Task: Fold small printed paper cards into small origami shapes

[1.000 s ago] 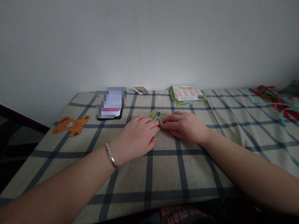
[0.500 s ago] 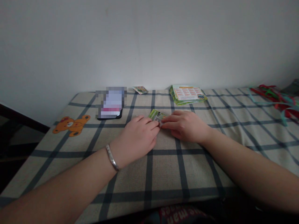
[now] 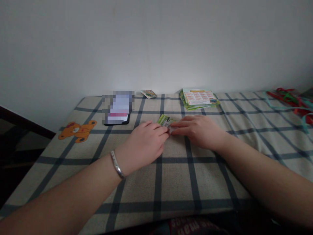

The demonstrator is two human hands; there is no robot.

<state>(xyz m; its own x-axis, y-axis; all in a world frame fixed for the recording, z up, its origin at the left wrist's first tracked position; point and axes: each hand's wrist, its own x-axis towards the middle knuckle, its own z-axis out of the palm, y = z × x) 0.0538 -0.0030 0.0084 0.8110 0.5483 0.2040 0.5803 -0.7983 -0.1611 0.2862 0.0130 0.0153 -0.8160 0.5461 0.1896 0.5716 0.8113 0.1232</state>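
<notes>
A small green printed paper (image 3: 166, 120) lies on the checked cloth between my hands. Its near edge is hidden under my fingers, where a pale patch shows. My left hand (image 3: 148, 140), with a silver bracelet at the wrist, has its fingers closed together on the paper's near left edge. From the other side my right hand (image 3: 200, 130) holds the paper's right part, index and middle fingers pressing along it and the thumb mostly hidden below. The fingertips of both hands almost meet at the paper.
A phone (image 3: 118, 109) with a blurred screen lies at the back left, beside an orange bear cutout (image 3: 77, 131). By the wall are a small folded paper piece (image 3: 149, 94) and a stack of green printed leaflets (image 3: 199, 98). Red and teal ribbons (image 3: 293, 101) lie far right.
My right hand has shifted slightly along the paper, its fingers now straighter. The left hand keeps its place. The whole view has moved slightly.
</notes>
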